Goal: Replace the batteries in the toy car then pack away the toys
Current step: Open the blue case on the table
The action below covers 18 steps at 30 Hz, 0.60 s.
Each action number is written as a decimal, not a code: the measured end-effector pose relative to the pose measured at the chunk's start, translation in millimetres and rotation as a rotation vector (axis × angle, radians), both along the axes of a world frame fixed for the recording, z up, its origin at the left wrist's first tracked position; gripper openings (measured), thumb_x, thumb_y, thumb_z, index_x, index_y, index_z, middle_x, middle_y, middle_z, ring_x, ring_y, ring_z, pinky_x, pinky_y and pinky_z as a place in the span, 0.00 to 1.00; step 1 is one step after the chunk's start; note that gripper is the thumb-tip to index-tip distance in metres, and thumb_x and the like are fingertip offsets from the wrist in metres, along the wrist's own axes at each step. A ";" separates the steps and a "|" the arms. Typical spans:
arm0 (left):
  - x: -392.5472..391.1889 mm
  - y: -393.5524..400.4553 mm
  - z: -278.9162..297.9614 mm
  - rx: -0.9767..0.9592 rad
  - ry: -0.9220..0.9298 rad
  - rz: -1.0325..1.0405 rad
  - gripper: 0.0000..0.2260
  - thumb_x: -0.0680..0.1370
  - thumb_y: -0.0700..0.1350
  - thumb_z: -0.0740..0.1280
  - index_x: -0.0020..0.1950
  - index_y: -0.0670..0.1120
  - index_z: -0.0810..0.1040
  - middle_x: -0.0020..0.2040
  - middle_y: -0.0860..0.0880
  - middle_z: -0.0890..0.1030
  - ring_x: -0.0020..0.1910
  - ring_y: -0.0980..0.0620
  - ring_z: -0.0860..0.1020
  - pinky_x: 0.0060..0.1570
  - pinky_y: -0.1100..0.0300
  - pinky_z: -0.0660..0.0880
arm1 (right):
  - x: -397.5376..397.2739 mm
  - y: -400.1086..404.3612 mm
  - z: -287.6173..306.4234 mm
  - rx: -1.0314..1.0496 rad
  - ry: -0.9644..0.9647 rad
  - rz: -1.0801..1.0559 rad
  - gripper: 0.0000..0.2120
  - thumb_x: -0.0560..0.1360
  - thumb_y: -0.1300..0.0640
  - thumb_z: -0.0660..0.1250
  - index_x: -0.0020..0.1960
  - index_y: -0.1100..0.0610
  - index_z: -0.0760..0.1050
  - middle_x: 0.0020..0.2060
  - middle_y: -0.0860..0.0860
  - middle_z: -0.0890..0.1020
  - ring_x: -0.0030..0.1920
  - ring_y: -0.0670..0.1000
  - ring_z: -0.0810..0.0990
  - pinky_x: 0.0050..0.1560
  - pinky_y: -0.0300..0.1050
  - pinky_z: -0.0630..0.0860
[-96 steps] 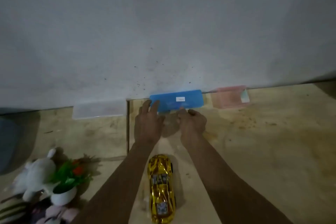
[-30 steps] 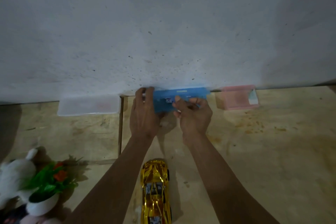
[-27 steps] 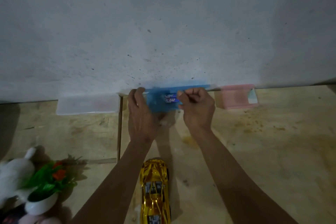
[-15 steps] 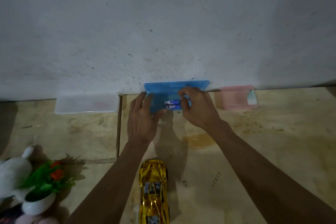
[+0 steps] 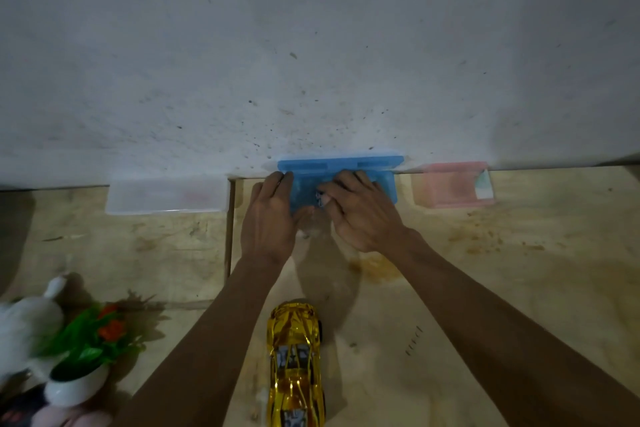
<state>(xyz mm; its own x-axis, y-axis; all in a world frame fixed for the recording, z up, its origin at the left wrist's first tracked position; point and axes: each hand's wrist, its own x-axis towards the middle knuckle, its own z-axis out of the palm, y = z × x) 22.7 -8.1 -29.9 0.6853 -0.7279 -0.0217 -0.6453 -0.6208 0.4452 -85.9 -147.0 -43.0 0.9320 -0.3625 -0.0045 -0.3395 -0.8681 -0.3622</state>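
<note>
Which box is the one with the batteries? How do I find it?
Look along the bottom of the grey wall, where three plastic boxes sit in a row. It is the middle one, the blue box, lid open, both hands at it; the others are clear and pink.
</note>
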 end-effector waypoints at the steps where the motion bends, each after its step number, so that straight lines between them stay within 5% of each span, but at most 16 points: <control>1: 0.8 0.2 0.3 0.010 -0.004 -0.007 0.30 0.72 0.45 0.78 0.69 0.35 0.74 0.65 0.37 0.77 0.60 0.36 0.77 0.59 0.44 0.78 | 1.3 0.5 -0.3 -0.011 0.019 -0.003 0.24 0.80 0.45 0.46 0.61 0.53 0.76 0.55 0.51 0.76 0.56 0.55 0.73 0.51 0.54 0.72; 10: 1.0 -0.6 3.7 0.031 0.005 -0.012 0.32 0.74 0.53 0.74 0.71 0.36 0.73 0.68 0.37 0.75 0.62 0.36 0.75 0.59 0.44 0.77 | 5.9 2.4 -6.3 -0.178 0.039 -0.042 0.26 0.82 0.42 0.44 0.51 0.57 0.75 0.48 0.54 0.80 0.50 0.56 0.78 0.43 0.52 0.75; 18: 0.3 -0.8 6.6 0.047 -0.001 -0.009 0.33 0.73 0.54 0.74 0.72 0.37 0.72 0.69 0.39 0.74 0.63 0.37 0.74 0.60 0.44 0.76 | 6.9 -9.4 -16.3 -0.320 -0.229 -0.021 0.24 0.82 0.40 0.54 0.42 0.58 0.76 0.33 0.54 0.82 0.33 0.55 0.84 0.26 0.44 0.73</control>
<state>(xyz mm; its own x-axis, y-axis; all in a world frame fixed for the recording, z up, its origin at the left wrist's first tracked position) 23.1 -8.9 -23.3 0.6786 -0.7324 -0.0555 -0.6513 -0.6350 0.4154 -79.0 -156.4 -59.2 0.8884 -0.3307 0.3186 -0.2999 -0.9432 -0.1426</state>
